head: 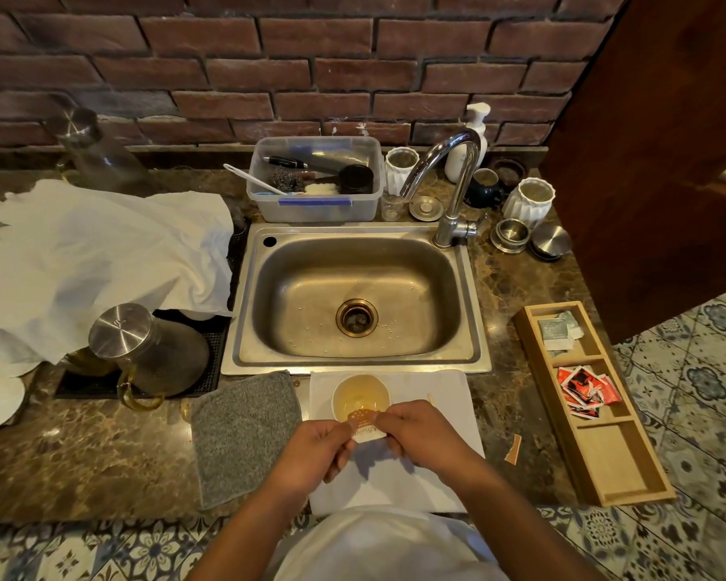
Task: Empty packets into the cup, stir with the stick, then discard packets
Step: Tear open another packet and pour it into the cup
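While both hands pinch one packet [363, 425] just over the near rim of the cup [360, 397], the step in hand looks like opening or emptying it. The left hand [317, 448] grips the packet's left edge between thumb and fingertips; the right hand [416, 429] grips its right edge the same way, fingers narrow and closed on the paper. Whether the packet is torn yet I cannot tell.

Next, I judge, the open end must tip over the cup so nothing spills onto the napkin [445, 396] under it.

Counted: one cup, holding pale liquid; one packet in hand; one stick [431, 399], its tip showing just right of the cup; one torn scrap [513, 449] well right of the cup. Farther right, the tray [629, 488] has three compartments: the far one with pale sachets, the middle with several red ones too heaped to count, the near one bare.
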`<state>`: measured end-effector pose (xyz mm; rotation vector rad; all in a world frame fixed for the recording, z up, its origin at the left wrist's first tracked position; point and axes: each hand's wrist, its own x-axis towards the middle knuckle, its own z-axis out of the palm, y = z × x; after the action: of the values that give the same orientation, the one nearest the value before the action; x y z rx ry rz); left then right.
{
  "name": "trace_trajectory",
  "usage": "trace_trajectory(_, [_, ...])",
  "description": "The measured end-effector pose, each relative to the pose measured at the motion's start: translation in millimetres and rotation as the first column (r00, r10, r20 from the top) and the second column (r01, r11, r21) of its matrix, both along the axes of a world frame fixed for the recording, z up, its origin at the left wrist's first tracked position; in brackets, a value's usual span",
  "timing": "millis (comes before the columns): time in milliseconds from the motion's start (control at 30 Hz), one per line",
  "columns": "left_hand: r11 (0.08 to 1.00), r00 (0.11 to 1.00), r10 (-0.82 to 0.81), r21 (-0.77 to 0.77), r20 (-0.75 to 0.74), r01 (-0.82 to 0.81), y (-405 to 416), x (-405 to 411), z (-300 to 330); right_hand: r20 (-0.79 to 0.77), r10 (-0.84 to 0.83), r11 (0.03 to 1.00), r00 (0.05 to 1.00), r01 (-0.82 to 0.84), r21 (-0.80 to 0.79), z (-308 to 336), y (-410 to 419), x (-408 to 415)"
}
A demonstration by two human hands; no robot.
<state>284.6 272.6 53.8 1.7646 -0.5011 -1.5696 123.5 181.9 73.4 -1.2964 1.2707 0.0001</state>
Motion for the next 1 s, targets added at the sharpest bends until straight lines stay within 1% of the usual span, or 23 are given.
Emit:
trace_trajectory(167, [1.000, 0.999, 0.008, -0.017, -0.043, -0.009, 0.3, -0.2, 4.2, 0.019, 0.000, 1.000, 1.000, -0.001, 0.015, -1.5, 1.6, -1.6])
trace_trajectory(333, [1.000, 0.998, -0.002, -0.029, -0.057, 0.001, 1.9, -1.0, 8.5, 0.049, -0.053, 0.998, 0.997, 0.051, 0.042, -3.8, 2.3, -3.6])
trace_trajectory(600, [0.999, 0.999, -0.010, -0.053, -0.050, 0.007, 4.2, -2.3, 8.9, 0.052, -0.054, 0.995, 0.997, 0.050, 0.082, -3.0, 5.7, -5.3])
trace_trajectory(800, [0.998, 0.999, 0.002, -0.064, -0.040, -0.005, 6.7, -4.3, 6.7, -0.003, -0.012, 0.997, 1.000, 0.012, 0.077, 1.8, 7.4, -4.5])
trace_trajectory(933, [0.997, 1.000, -0.022, -0.068, -0.019, 0.021, 9.1, -3.9, 3.6, -0.008, -0.046, 0.996, 0.999, 0.046, 0.076, 1.7, 7.7, -3.6])
trace_trajectory(1000, [0.998, 1.000, -0.026, -0.057, -0.013, 0.025, 10.3, -3.5, 2.4, 0.025, -0.075, 0.993, 0.997, 0.072, 0.092, 0.2, 8.9, -3.7])
